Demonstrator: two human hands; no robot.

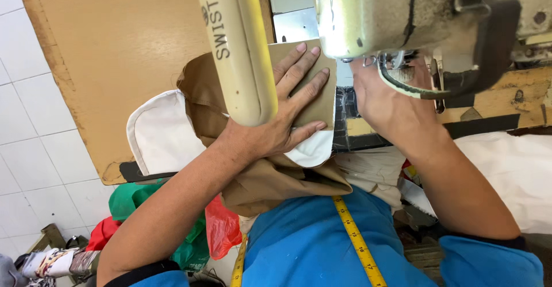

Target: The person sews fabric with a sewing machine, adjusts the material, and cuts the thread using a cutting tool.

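Left hand flat on the brown cloth, fingers spread open and pressing it down onto the bench, gripping nothing. Brown cloth lying just under the sewing machine, bunched and spilling over the bench edge toward the lap. White cloth beneath it, poking out left and below the palm. Right hand tucked in beside the needle area, resting on the cloth; fingers hidden under the machine head, so cannot tell whether open or closed. Cream lamp arm crossing over the left wrist. Yellow tape measure draped over the blue shirt. Down on the tiled floor, green bag and red bag side by side, contents not visible.
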